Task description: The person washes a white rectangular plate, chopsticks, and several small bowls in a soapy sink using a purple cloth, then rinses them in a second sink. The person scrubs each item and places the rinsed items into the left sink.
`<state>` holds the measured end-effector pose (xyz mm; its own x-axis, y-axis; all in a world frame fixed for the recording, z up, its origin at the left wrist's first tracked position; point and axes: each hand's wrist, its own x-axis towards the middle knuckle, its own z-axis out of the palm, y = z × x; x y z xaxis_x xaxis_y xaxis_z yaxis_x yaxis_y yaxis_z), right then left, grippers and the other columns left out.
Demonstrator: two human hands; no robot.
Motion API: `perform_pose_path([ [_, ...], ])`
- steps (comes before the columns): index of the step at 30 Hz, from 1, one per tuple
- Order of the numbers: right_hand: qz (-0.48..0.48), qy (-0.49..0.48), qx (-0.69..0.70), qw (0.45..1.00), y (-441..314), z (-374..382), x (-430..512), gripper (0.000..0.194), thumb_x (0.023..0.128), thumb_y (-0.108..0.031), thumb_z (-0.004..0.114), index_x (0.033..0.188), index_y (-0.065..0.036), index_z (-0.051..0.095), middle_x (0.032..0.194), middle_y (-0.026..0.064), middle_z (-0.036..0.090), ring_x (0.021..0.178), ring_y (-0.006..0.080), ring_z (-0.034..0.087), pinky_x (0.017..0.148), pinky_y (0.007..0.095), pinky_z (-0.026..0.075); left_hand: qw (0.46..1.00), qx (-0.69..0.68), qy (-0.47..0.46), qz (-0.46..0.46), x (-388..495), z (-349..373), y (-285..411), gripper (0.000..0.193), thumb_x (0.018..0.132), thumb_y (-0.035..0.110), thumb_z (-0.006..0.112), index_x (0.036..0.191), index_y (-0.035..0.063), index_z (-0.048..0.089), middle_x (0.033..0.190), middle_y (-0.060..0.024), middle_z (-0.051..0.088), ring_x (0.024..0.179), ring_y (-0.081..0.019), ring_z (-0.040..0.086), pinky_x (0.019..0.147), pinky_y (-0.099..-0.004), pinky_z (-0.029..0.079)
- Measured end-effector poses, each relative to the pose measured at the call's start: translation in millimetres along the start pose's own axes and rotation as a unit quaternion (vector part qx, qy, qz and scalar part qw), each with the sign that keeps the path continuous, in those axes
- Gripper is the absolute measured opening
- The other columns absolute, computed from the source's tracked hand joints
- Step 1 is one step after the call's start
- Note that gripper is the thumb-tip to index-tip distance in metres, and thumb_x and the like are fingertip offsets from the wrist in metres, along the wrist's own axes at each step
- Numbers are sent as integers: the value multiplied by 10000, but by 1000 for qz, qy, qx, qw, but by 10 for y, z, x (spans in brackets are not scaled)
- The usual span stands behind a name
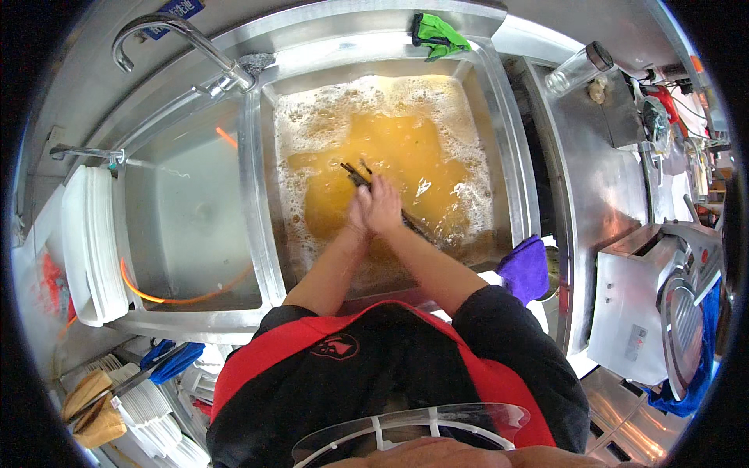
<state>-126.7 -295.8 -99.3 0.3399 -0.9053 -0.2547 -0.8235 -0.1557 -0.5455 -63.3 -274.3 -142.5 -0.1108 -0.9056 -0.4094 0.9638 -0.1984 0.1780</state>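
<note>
A bundle of dark, slender sticks, probably chopsticks point(355, 174), is pressed between my two hands. My left hand point(357, 212) lies against its left side, and my right hand point(384, 203) covers it from the right with fingers pointing away from me. The far ends poke out past my fingertips, while the near ends come out beneath my right wrist. Both hands are over the right basin of a steel sink point(518, 175), which holds yellowish, foamy water point(392, 140). How many sticks there are is hidden by my palms.
The left basin holds clear water and an orange hose point(175, 301), beside a faucet point(225, 76). White trays point(93, 245) stand at the far left. A green cloth point(439, 36) and a purple cloth point(526, 269) hang on the rim. A slicing machine point(635, 304) and glass jar point(570, 73) stand right.
</note>
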Motion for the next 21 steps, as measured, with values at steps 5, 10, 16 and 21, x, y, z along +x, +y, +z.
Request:
perform_pose_path([
  [5, 100, -51, 110, 988, -29, -227, 78, 623, 932, -498, 357, 1203, 52, 472, 1185, 297, 505, 1102, 421, 490, 940, 481, 387, 996, -47, 69, -18, -20, -47, -100, 426, 968, 418, 350, 1056, 52, 549, 1031, -97, 599, 917, -260, 575, 864, -410, 470],
  [10, -175, 233, -21, 956, -278, 3, -256, 642, 946, -504, 316, 1177, 74, 475, 1208, 304, 485, 1127, 437, 470, 943, 490, 381, 999, 24, 30, 15, 38, -288, -88, 488, 964, 479, 311, 1128, 77, 534, 1070, -84, 591, 938, -249, 568, 887, -410, 450],
  [16, 135, -74, 150, 977, 103, 32, 175, 633, 940, -497, 330, 1243, 44, 457, 1203, 302, 495, 1105, 429, 500, 965, 467, 389, 1000, -2, -25, 8, -115, -92, -27, 416, 964, 407, 367, 1165, 77, 524, 1062, -68, 585, 953, -214, 537, 870, -401, 437],
  [21, -138, 265, 13, 954, -107, 349, -139, 562, 913, -485, 398, 1124, 14, 548, 1018, 242, 616, 929, 401, 605, 843, 481, 464, 956, -153, 123, 219, -205, 155, -135, 348, 946, 381, 404, 997, 79, 570, 923, -75, 605, 869, -252, 567, 801, -416, 469],
])
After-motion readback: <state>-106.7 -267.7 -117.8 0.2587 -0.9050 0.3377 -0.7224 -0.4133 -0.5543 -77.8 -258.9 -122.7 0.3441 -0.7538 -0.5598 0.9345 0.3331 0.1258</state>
